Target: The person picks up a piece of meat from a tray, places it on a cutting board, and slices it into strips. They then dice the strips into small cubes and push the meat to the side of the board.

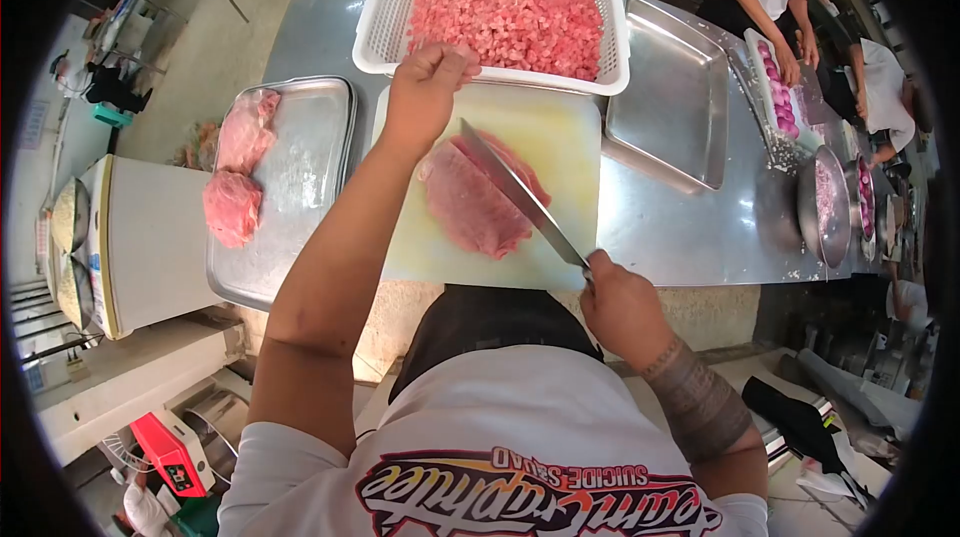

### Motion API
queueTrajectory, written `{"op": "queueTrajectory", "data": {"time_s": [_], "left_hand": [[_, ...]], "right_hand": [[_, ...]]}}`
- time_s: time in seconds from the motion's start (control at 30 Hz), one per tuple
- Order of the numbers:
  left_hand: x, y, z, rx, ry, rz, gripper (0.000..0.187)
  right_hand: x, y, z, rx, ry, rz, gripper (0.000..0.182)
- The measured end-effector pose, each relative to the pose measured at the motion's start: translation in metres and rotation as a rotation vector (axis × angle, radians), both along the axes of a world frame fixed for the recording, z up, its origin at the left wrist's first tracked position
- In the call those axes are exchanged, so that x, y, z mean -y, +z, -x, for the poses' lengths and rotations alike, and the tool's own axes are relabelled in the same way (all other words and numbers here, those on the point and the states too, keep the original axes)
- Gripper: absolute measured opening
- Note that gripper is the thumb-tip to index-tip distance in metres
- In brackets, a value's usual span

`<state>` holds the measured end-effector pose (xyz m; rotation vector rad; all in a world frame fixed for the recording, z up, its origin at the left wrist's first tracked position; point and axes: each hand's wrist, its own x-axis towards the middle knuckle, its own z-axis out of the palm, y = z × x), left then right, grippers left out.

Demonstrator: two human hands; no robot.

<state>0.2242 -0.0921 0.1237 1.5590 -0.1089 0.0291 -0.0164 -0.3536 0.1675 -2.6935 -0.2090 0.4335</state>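
A slab of raw meat (475, 199) lies on a yellowed white cutting board (420, 257). Across its top right rests or hovers the blade of a long knife (520, 195); contact cannot be made out. My right hand (625, 309) is wrapped round the knife's handle at the board's lower right edge. Above the board's upper left, my left hand (432, 87) is raised, its fingers curled together beside the near rim of a white basket (370, 42); whether they pinch anything is hidden. Diced pink meat (510, 17) fills the basket.
Two meat pieces (240, 162) lie on a metal tray (300, 187) at left. A deep metal pan (668, 97) stands right of the board. Beyond it, co-workers' hands (788, 62) are near a tray of purple onions (772, 87), with metal bowls (825, 217) closer.
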Motion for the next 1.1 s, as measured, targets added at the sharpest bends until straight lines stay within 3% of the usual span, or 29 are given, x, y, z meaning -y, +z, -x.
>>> {"op": "queueTrajectory", "data": {"time_s": [0.1, 0.23, 0.33, 0.43, 0.77, 0.93, 1.1], "left_hand": [[0.012, -0.010, 0.010, -0.110, 0.024, 0.158, 0.029], [0.016, -0.007, 0.017, -0.279, 0.096, 0.106, 0.042], [0.014, -0.019, 0.006, -0.139, 0.204, -0.114, 0.047], [0.013, -0.026, 0.003, -0.193, 0.245, -0.178, 0.049], [0.000, -0.059, -0.011, -0.261, 0.354, -0.061, 0.047], [-0.011, -0.079, -0.013, -0.313, 0.339, 0.079, 0.045], [-0.015, -0.095, -0.018, -0.206, 0.335, 0.010, 0.044]], "right_hand": [[-0.016, -0.010, -0.019, -0.002, 0.045, 0.034, 0.017], [-0.019, -0.012, -0.026, 0.009, 0.081, 0.032, 0.017], [-0.020, 0.001, -0.031, -0.018, 0.093, 0.034, 0.018], [-0.025, 0.008, -0.038, -0.082, 0.111, 0.084, 0.019], [-0.052, 0.020, -0.074, -0.250, 0.160, 0.203, 0.017], [-0.061, -0.004, -0.074, -0.277, 0.154, 0.245, 0.016], [-0.061, -0.032, -0.068, -0.214, 0.106, 0.192, 0.016]]}}
